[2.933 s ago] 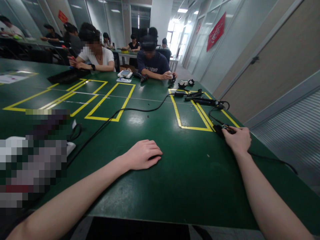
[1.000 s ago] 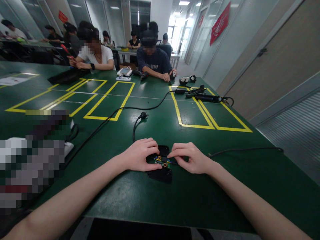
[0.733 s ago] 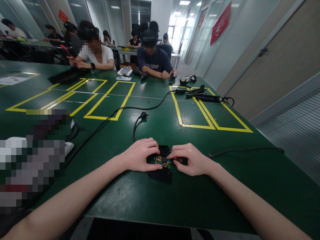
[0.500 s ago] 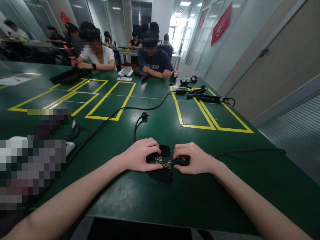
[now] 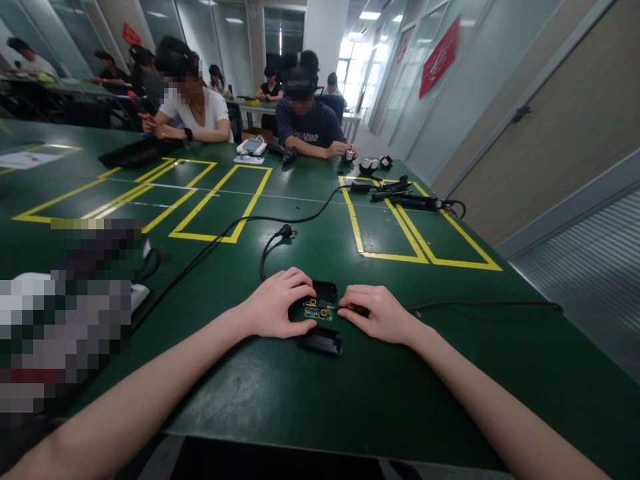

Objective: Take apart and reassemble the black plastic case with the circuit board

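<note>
A small green circuit board with copper-wound coils and blue and yellow wires lies between my hands. My left hand curves around its left end, fingers at the far edge and thumb at the near edge. Behind the board is one black casing half; the other black casing half lies nearer me, below my thumb. At the board's right end, my right hand pinches the black cable, which runs out behind the wrist to the right. The fingers partly hide the cable's end.
A black plug on a short cord lies beyond my left hand. Another black cord crosses the green table. Black tools lie at the far right, near yellow tape rectangles. Two people sit opposite, with a power drill near them.
The board now lies flatter and farther from the near casing half, closer to the far one. Both hands have shifted slightly left and away from me; the right fingertips are nearer the board.
</note>
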The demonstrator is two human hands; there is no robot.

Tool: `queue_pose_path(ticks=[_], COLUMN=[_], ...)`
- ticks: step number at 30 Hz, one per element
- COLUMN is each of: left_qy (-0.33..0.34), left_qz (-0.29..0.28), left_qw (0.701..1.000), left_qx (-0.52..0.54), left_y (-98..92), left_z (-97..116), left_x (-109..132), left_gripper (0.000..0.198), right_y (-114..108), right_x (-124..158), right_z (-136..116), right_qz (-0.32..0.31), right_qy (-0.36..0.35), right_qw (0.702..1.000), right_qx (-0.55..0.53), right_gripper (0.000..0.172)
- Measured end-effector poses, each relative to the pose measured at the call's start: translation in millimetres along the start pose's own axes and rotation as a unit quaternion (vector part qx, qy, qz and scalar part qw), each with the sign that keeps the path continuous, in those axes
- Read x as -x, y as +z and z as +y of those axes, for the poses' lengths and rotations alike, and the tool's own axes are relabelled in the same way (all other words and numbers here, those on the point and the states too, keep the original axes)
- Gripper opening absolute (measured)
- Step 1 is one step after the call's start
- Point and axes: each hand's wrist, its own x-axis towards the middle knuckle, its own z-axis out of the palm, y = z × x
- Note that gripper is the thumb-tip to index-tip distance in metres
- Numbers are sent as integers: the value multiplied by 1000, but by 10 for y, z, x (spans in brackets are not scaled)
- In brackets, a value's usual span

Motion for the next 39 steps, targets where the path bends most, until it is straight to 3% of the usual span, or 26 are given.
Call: queue_pose_path(ticks=[7, 14, 22, 29, 32, 39], left_qy=[-6, -2, -22, -48, -83, -77], left_qz=[15, -6, 15, 36, 38, 35], left_qw=[1000, 1000, 999, 998, 995, 995], left_qx=[7, 13, 28, 28, 34, 53], left_y=[16, -9, 65, 55, 15, -59], left_z=[-12, -21, -27, -82, -143, -257], left_x=[-3, 4, 13, 25, 32, 45], left_gripper=[30, 55, 43, 43, 26, 24], right_y=[25, 69, 158, 162, 170, 195], right_x=[-11, -17, -10, -35, -52, -80], right_z=[4, 17, 54, 55, 48, 53], right_qz=[-8, -7, 64, 36, 28, -9], right_qy=[29, 44, 5, 35, 48, 96], right_qw=[1000, 999, 996, 995, 993, 986], right_qx=[6, 8, 66, 85, 103, 133], right_gripper=[20, 22, 25, 28, 29, 33])
